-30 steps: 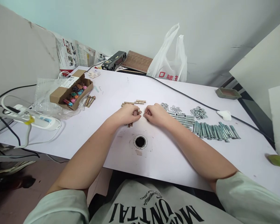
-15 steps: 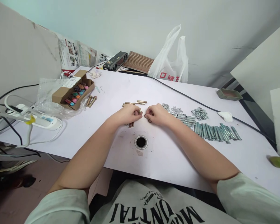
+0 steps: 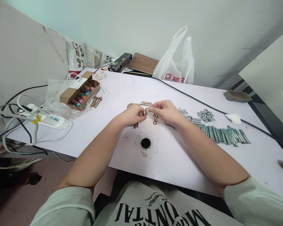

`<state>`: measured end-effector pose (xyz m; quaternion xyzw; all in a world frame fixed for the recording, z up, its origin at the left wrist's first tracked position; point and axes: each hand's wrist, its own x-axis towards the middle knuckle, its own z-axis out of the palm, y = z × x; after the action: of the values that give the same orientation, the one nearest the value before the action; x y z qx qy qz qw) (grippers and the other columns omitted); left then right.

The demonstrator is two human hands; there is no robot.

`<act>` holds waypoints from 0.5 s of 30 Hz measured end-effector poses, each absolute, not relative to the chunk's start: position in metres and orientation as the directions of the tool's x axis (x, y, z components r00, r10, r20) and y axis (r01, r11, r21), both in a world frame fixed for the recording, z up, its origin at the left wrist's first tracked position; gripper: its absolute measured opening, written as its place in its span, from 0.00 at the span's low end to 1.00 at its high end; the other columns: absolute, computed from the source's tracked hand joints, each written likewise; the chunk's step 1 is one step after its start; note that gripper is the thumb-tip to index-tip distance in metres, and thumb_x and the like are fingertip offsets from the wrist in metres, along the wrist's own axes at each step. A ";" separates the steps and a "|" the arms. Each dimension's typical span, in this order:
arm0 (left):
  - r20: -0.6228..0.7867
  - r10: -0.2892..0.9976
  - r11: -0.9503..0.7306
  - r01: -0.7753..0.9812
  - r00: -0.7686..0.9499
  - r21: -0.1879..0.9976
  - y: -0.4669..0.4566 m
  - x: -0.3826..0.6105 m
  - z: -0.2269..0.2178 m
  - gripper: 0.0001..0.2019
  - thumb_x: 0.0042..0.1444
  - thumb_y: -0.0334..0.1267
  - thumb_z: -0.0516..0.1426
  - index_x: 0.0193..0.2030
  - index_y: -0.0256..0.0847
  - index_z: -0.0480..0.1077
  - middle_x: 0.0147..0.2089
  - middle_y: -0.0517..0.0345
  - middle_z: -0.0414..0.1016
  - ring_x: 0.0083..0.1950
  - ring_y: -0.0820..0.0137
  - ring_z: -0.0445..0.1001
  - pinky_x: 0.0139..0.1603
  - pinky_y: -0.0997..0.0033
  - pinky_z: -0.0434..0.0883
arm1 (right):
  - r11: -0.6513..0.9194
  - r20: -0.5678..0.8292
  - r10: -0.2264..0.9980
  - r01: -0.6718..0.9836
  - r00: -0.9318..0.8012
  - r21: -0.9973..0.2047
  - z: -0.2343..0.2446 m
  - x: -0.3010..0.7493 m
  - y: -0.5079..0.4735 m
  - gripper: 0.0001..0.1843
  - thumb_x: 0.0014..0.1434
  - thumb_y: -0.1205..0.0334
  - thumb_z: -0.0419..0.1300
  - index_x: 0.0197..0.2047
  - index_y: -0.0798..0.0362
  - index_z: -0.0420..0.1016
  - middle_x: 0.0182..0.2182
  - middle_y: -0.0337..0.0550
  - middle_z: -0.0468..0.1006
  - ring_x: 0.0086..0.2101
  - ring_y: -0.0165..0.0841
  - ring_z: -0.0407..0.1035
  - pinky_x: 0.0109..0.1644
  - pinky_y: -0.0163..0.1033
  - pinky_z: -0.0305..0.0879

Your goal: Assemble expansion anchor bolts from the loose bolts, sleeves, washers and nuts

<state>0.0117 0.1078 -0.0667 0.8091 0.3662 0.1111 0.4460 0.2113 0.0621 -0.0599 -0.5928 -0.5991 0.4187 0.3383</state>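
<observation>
Brassy metal washer [image 3: 155, 123] (flat, ring-shaped)

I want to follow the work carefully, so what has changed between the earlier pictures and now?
The right hand has moved up in the picture and now pinches a small round piece beside the left hand, uncovering brassy rings on the table. The left hand still holds a brassy piece. The box and bluish bolts stayed in place.

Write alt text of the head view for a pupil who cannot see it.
A person's left hand and right hand hold small brass-coloured parts close together over a white table, beyond a round hole. Silvery bolts lie to the right, an open cardboard box to the left.
</observation>
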 end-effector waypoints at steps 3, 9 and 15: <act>-0.138 0.697 -0.342 0.496 0.704 0.798 0.108 0.011 -0.067 0.06 0.54 0.38 0.57 0.30 0.40 0.68 0.23 0.64 0.69 0.20 0.73 0.73 0.18 0.77 0.65 | -0.062 -0.093 0.994 0.422 -0.055 -0.904 -0.063 0.214 0.063 0.18 0.54 0.51 0.65 0.39 0.57 0.81 0.23 0.40 0.75 0.22 0.25 0.59 0.24 0.32 0.52; -0.147 0.698 -0.342 0.506 0.701 0.792 0.109 0.012 -0.067 0.06 0.55 0.39 0.57 0.33 0.39 0.71 0.23 0.63 0.71 0.20 0.72 0.73 0.18 0.76 0.65 | -0.121 -0.162 0.987 0.558 -0.023 -0.821 -0.067 0.219 0.065 0.12 0.55 0.57 0.64 0.37 0.57 0.81 0.27 0.45 0.80 0.24 0.28 0.67 0.26 0.33 0.59; -0.120 0.711 -0.375 0.517 0.693 0.769 0.109 0.012 -0.067 0.05 0.54 0.38 0.57 0.30 0.40 0.70 0.23 0.63 0.71 0.20 0.75 0.72 0.19 0.78 0.64 | -0.082 -0.189 0.978 0.663 -0.091 -0.744 -0.071 0.215 0.065 0.07 0.58 0.65 0.60 0.34 0.57 0.79 0.23 0.45 0.79 0.26 0.32 0.74 0.32 0.34 0.66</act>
<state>0.0124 0.1086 -0.0674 0.8209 0.3741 0.1165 0.4155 0.2150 0.0649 -0.0711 -0.6387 -0.6423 0.3646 0.2157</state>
